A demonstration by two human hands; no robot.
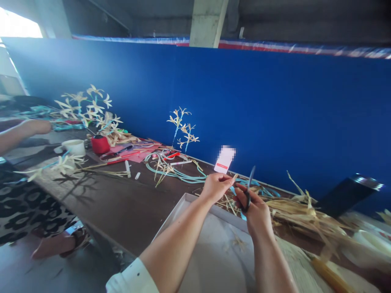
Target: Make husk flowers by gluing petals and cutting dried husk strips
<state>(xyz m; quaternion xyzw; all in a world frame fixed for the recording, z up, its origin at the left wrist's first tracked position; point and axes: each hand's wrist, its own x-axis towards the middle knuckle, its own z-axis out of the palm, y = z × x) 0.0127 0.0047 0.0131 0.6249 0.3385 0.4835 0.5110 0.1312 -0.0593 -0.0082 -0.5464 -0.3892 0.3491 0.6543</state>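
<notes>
My left hand point(215, 187) is closed in a pinch on a small pale strip point(235, 178), which looks like dried corn husk. Just beside it, my right hand point(258, 213) grips a pair of dark-handled scissors point(251, 179) with the blade pointing up. Whether the blades touch the strip I cannot tell. Both hands are over the far rim of a shallow white box point(171, 215), in which a few pale scraps lie. Dried corn husks point(302, 215) are heaped to the right of my right hand. Behind my left hand a phone point(222, 166) leans upright.
Pale husk flowers on blue stems point(183, 130) stand by the blue partition point(275, 106). Light-blue tubing point(180, 175) curls across the table point(122, 211). Left are a white mug point(74, 148), a red object point(100, 144) and another person's arm point(24, 131). A black cylinder point(345, 197) stands right.
</notes>
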